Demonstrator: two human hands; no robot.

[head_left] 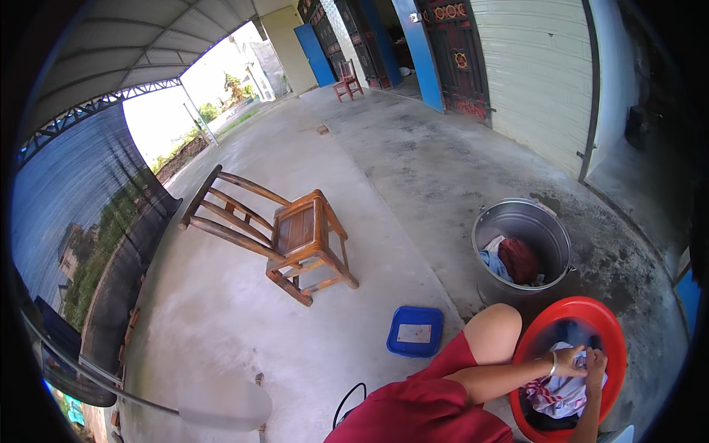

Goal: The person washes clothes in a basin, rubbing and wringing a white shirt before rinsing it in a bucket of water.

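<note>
A wide red plastic basin (pixel 612 326) stands on the floor at the lower right, by the person's knee. White cloth with red marks (pixel 559 396) lies in it, over dark cloth. My left hand (pixel 568 360), with a pale bracelet at the wrist, grips the white cloth near the basin's middle. Right beside it, my right hand (pixel 596 365) holds the same cloth, its fingers bent. The two hands are close together over the basin. Just behind the basin is a metal bucket (pixel 523 207) holding dark red, light blue and white cloth.
A wooden chair (pixel 296 227) stands left of centre on the concrete floor. A blue plastic lid or tray (pixel 415 332) lies left of the knee. A black cable loop (pixel 349 396) is near the red clothing. Farther off are a small red chair (pixel 347 83) and doors.
</note>
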